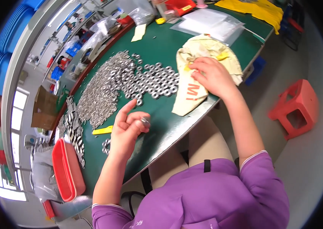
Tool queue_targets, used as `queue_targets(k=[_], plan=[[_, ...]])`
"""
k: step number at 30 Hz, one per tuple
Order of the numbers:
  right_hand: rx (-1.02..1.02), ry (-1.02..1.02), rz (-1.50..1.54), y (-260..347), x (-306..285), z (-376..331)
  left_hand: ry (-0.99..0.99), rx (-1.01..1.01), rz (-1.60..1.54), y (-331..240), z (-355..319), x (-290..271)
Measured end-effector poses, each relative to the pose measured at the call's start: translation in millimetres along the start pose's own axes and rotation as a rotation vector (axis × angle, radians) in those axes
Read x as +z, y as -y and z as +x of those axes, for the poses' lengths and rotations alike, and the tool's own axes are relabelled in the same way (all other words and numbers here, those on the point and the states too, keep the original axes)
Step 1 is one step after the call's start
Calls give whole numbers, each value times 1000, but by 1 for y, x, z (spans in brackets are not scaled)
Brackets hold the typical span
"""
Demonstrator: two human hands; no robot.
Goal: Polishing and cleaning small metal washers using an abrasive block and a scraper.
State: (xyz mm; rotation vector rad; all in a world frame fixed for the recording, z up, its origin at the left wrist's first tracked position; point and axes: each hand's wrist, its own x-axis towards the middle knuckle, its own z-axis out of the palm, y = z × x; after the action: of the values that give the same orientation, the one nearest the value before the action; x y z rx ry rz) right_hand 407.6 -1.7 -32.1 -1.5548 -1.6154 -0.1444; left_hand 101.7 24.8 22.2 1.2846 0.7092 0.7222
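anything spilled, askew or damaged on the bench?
Nothing damaged. The metal rings lie loose in a heap on the green table, with a few strays by the left hand, which pinches one ring. The right hand rests on a crumpled cream cloth.

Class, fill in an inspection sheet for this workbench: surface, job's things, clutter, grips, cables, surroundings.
Surface: green table, partly covered.
Job's things: heap of small metal rings; one metal ring pinched in the left hand; cream cloth under the right hand.
Clutter: red tray, clear plastic bags, yellow tag.
Grips: left shut on a ring, right fingers pressing the cloth.
Cables: nothing seen.
Surroundings: red stool, blue bins, cardboard box.
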Motion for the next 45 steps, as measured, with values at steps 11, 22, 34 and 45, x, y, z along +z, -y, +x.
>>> queue_targets(k=[11, 22, 34, 45], plan=[[50, 117, -1, 7, -5, 3, -45, -72, -576, 12, -30, -52], [49, 35, 14, 10, -6, 0, -210, 75, -396, -3, -44, -89], [46, 77, -54, 90, -16, -29, -294, 172, -431, 17, -44, -114], [417, -23, 149, 38, -12, -11, -296, 147, -421, 17, -39, -105]])
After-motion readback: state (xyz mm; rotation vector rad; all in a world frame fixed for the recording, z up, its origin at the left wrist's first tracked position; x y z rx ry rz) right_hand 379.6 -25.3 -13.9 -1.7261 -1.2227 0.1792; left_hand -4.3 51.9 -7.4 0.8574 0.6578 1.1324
